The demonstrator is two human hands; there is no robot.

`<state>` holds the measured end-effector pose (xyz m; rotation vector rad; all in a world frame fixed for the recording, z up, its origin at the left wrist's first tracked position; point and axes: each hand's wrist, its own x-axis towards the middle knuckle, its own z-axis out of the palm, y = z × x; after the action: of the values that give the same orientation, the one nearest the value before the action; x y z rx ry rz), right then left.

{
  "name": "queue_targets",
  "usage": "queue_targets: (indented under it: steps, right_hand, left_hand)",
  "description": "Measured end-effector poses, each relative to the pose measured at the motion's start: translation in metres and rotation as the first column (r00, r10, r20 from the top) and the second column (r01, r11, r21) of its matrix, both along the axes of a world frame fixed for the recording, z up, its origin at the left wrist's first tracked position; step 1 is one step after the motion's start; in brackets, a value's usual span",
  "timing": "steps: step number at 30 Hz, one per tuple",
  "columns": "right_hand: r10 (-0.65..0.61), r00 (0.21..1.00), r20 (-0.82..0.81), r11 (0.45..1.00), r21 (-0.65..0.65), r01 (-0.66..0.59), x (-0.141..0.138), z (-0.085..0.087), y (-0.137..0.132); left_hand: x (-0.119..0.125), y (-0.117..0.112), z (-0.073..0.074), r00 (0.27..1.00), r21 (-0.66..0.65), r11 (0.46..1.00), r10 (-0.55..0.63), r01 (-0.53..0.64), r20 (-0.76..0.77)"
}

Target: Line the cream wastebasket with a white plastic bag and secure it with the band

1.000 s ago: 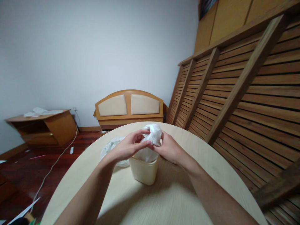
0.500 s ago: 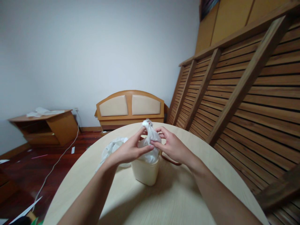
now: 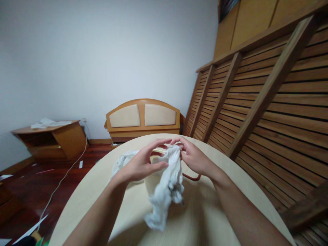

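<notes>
A white plastic bag (image 3: pixel 166 186) with something dark inside hangs lifted above the round pale wooden table (image 3: pixel 205 218). My right hand (image 3: pixel 194 157) pinches its top end. My left hand (image 3: pixel 139 164) curls beside the top of the bag, thumb and fingers close to it. Behind the bag stands a small cream basket (image 3: pixel 148 182), mostly hidden, with its brown handle (image 3: pixel 191 177) down on the right.
Another crumpled clear plastic bag (image 3: pixel 123 162) lies on the table to the left of the basket. A slatted wooden bed frame (image 3: pixel 269 102) leans at the right. A headboard (image 3: pixel 143 119) and a low cabinet (image 3: pixel 48 138) stand by the far wall. A cable (image 3: pixel 64 177) crosses the floor.
The white bag has come up out of the cream basket and now hangs free in front of it. Both hands rose a little with its top.
</notes>
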<state>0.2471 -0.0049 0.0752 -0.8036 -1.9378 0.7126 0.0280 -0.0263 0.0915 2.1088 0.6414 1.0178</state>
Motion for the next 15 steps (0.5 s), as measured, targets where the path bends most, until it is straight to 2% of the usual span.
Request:
queue_targets:
  steps: [2, 4, 11, 15]
  right_hand:
    - [0.057, 0.998, -0.019, 0.998, -0.014, -0.058, 0.001, 0.003, -0.003]
    - [0.086, 0.996, 0.005, 0.996, -0.006, -0.086, 0.002, 0.005, -0.006]
    - [0.109, 0.992, -0.069, 0.988, -0.101, -0.116, 0.003, 0.008, -0.004]
    - [0.093, 0.987, -0.129, 0.982, -0.154, -0.113, 0.009, 0.002, 0.006]
  left_hand:
    - [0.004, 0.003, -0.004, 0.996, 0.075, 0.993, 0.090, -0.090, 0.004]
    - [0.007, 0.006, -0.008, 0.991, 0.091, 0.987, 0.132, -0.131, -0.006]
    - [0.004, 0.007, -0.008, 0.998, -0.077, 0.995, 0.060, -0.060, -0.010]
    - [-0.001, 0.008, -0.004, 0.987, -0.079, 0.984, 0.154, -0.157, -0.040]
